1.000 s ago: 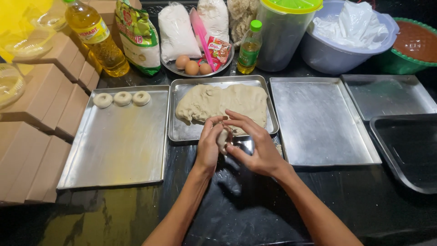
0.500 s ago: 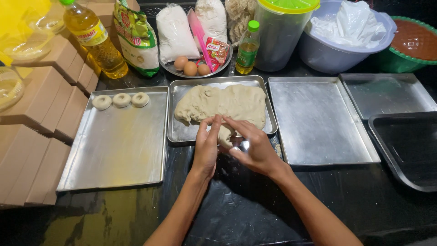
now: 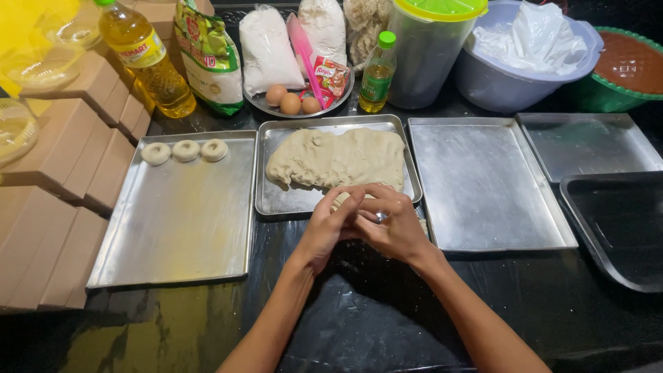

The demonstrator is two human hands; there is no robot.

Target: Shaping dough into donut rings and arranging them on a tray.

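Two hands, left hand point(image 3: 330, 224) and right hand point(image 3: 394, 224), close their fingers around a small dough piece point(image 3: 342, 200) at the dough tray's point(image 3: 276, 200) near edge, mid-worktop point(image 3: 359, 324).

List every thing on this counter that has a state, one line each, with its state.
left hand: cupped around a small dough piece, against the other hand
right hand: cupped around the same piece
dough slab: lying in the middle tray, uncut mass
dough rings: three, formed, in a row on the left tray
right tray: nothing on it
oil bottle: upright, capped
tall container: lidded
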